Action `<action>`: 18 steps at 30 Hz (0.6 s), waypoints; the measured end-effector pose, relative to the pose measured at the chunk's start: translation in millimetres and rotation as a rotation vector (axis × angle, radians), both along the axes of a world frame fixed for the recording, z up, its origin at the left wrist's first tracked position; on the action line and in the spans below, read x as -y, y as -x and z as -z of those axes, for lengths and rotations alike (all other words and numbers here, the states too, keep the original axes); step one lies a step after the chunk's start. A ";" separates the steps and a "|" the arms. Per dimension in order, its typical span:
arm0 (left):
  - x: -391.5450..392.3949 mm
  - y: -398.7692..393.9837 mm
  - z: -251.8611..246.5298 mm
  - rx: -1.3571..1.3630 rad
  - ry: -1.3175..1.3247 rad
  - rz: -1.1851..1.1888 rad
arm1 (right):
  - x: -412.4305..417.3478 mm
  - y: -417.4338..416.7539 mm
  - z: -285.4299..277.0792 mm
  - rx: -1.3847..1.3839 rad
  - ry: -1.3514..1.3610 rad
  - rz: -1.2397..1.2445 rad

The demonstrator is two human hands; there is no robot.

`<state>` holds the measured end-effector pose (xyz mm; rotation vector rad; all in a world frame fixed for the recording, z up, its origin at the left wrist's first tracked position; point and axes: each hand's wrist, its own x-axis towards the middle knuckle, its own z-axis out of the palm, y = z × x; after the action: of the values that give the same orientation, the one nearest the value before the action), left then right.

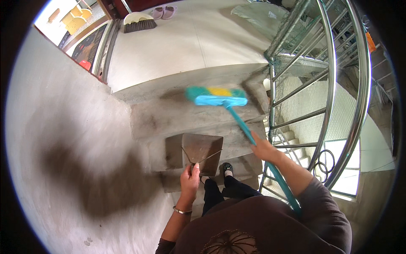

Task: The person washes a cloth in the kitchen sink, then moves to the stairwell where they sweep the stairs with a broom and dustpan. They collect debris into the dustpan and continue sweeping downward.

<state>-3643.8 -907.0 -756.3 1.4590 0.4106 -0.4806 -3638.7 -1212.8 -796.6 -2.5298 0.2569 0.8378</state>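
My left hand point(190, 179) grips the wire handle of a metal dustpan point(204, 147), which hangs over the concrete stairs in front of my legs. My right hand point(266, 149) is closed around the teal handle of a push broom point(221, 96). The broom's light blue head, with green and yellow bristles, is blurred and lies over a concrete step point(190, 117), above and to the right of the dustpan. Whether the bristles touch the step cannot be told. The broom's handle runs down past my right forearm.
A metal railing point(331, 63) with netting runs along the right, over a lower flight of stairs. A plastered wall point(63, 127) bounds the left. On the landing point(177, 47) lie a cream broom head with dark bristles point(138, 23) and pink slippers point(164, 12), near a doorway.
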 end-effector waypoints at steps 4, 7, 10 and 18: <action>15.9 3.3 10.7 0.000 -0.034 0.045 | 14.1 19.5 37.0 0.144 -0.045 0.091; 15.3 2.3 18.4 -0.029 -0.051 0.002 | -29.8 32.5 -15.4 -0.141 -0.283 0.002; 18.8 -0.3 22.1 -0.022 -0.065 0.017 | -37.6 56.6 -33.5 -0.038 -0.386 0.028; 27.8 -0.8 7.3 -0.065 -0.058 0.046 | 44.9 -4.1 -29.7 -0.109 -0.168 0.477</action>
<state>-3642.9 -934.8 -763.6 1.5142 0.4466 -0.5580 -3634.6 -1257.8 -766.8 -2.1378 0.7563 0.7647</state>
